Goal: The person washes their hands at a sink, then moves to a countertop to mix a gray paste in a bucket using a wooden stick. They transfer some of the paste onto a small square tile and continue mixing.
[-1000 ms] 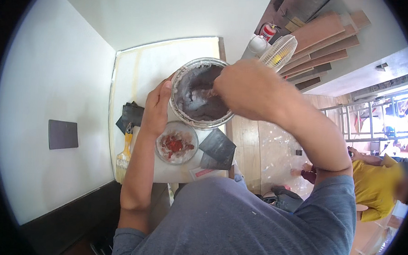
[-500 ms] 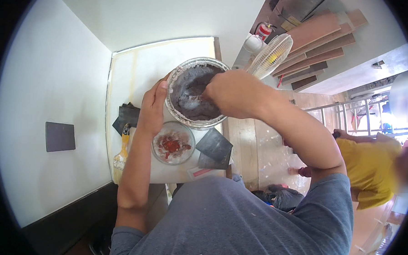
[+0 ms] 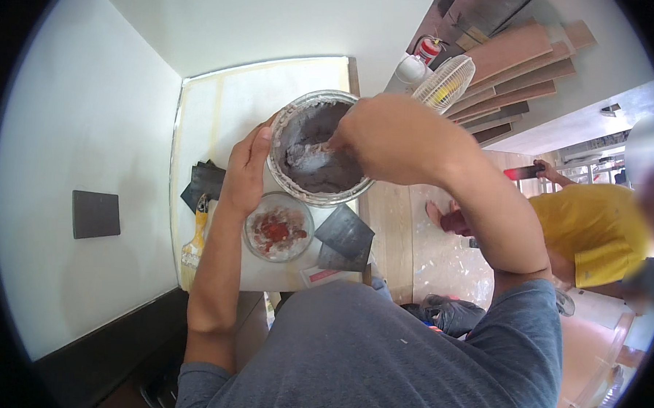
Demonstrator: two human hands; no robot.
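Observation:
A round metal can of thick grey paste stands on a white tabletop. My left hand grips its left side, thumb at the rim. Inside, my right hand is closed on a paste-coated tool, whose exact kind I cannot make out. A clear round dish with red powder or paste sits just in front of the can. Beside it lie dark flat square sheets. To the left of my forearm are a yellow-handled paintbrush and more dark sheets.
White walls border the table at left and back; a dark square plate is on the left one. Rightward are a fan, a fire extinguisher, stacked boards and a person in a yellow shirt.
My right hand has shifted slightly up and right, and the coated tool shows more at the can's left. The person in yellow has moved, now holding out a red-and-black object.

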